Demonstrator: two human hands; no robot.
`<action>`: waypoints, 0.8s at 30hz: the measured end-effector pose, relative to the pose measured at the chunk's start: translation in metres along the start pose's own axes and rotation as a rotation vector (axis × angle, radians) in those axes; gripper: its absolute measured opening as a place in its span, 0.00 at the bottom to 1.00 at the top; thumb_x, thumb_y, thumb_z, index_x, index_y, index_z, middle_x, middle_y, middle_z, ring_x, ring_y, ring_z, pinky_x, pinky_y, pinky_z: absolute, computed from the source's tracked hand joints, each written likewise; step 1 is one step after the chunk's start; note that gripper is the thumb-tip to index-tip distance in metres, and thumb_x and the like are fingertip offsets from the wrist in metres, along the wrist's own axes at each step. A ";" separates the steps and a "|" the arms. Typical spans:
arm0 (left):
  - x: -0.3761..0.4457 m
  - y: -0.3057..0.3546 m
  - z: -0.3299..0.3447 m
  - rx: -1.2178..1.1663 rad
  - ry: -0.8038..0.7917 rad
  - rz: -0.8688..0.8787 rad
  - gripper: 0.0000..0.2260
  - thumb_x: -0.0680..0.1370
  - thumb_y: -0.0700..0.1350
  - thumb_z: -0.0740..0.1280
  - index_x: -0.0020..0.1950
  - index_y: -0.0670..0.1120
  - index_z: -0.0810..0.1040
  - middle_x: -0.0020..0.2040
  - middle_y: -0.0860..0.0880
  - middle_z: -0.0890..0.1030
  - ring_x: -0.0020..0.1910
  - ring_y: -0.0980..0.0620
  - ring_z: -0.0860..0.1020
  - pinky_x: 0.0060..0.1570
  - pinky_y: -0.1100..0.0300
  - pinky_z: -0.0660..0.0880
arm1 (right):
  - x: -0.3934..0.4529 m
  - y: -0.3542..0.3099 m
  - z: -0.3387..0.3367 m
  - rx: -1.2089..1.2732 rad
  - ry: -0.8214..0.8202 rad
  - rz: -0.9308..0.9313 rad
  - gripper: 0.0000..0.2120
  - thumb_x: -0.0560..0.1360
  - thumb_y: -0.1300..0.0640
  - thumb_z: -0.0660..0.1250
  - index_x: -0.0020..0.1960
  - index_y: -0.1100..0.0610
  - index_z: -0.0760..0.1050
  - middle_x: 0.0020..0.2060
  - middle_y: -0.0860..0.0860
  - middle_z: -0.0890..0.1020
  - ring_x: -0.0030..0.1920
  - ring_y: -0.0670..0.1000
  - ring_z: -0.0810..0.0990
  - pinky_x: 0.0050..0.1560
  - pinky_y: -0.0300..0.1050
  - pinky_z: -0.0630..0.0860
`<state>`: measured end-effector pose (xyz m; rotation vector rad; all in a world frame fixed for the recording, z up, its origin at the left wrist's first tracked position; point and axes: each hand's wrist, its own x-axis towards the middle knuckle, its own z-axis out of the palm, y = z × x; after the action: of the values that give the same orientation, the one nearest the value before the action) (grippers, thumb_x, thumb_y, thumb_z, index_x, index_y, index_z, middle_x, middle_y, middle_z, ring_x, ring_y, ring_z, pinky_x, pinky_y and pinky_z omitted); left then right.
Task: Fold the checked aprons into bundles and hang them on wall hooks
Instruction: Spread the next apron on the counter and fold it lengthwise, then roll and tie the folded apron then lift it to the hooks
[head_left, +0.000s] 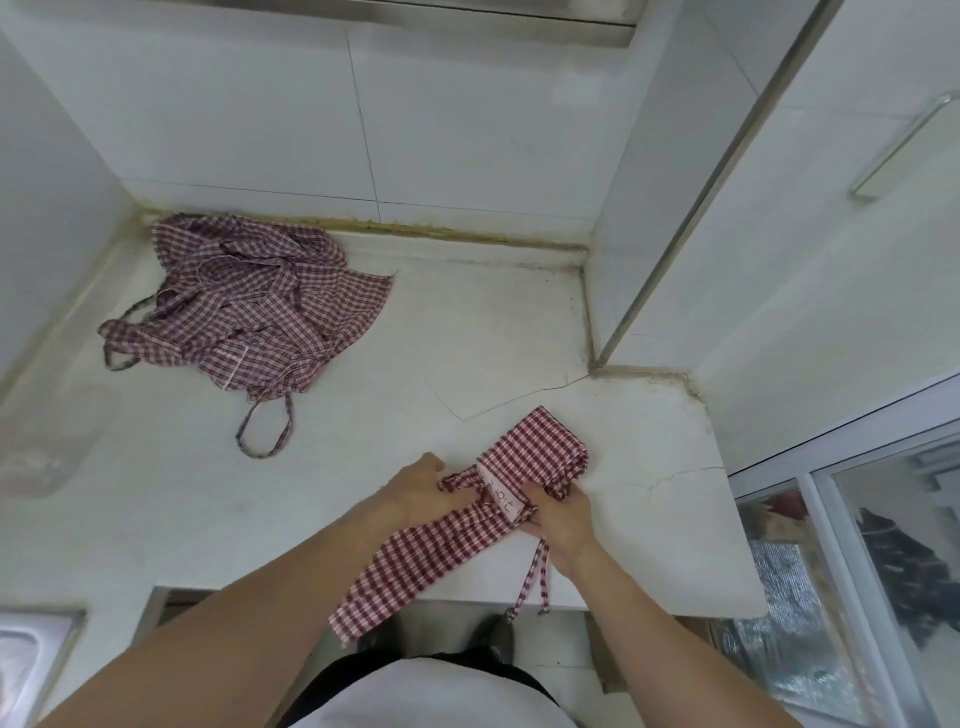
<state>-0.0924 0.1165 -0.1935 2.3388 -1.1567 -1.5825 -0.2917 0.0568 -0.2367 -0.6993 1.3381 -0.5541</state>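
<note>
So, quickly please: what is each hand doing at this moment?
Left hand: fingers curled on the folded checked apron, gripping it.
Right hand: pinches the same apron near its pink label.

cracked white counter (395, 519); folded checked apron (535, 452) near edge; crumpled apron (249, 306) at back

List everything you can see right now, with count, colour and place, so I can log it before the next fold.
folded apron: 1, red-white check, counter's near right, one end over the edge
crumpled apron pile: 1 pile, purplish-red check, counter's far left corner
counter: 1, white, cracked
wall tiles: white, behind counter
sink: 1, steel, bottom left
cabinet handle: 1, silver, upper right
left hand: 1, holding the folded apron's straps
right hand: 1, gripping the folded apron's middle
</note>
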 end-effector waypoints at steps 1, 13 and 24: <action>0.004 0.008 0.009 -0.073 0.017 0.013 0.45 0.71 0.69 0.69 0.77 0.46 0.58 0.73 0.45 0.69 0.68 0.46 0.72 0.65 0.53 0.71 | 0.001 0.000 -0.002 -0.009 -0.025 0.019 0.16 0.75 0.64 0.73 0.61 0.62 0.76 0.53 0.58 0.84 0.51 0.59 0.85 0.43 0.52 0.84; 0.019 0.021 0.037 0.065 0.085 0.047 0.29 0.76 0.67 0.63 0.64 0.45 0.75 0.59 0.45 0.81 0.51 0.50 0.78 0.52 0.59 0.74 | -0.018 0.012 0.009 -1.476 0.127 -0.922 0.44 0.62 0.43 0.70 0.77 0.52 0.63 0.78 0.62 0.56 0.79 0.63 0.50 0.76 0.67 0.44; 0.011 0.011 0.042 0.124 0.072 0.102 0.28 0.79 0.64 0.61 0.72 0.46 0.67 0.68 0.46 0.76 0.62 0.47 0.77 0.58 0.58 0.72 | 0.004 -0.015 0.035 -1.837 0.177 -0.568 0.40 0.81 0.56 0.61 0.79 0.63 0.37 0.77 0.70 0.43 0.76 0.74 0.43 0.71 0.77 0.44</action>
<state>-0.1313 0.1156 -0.2163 2.3470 -1.3704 -1.4203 -0.2566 0.0487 -0.2252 -2.5888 1.5630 0.4162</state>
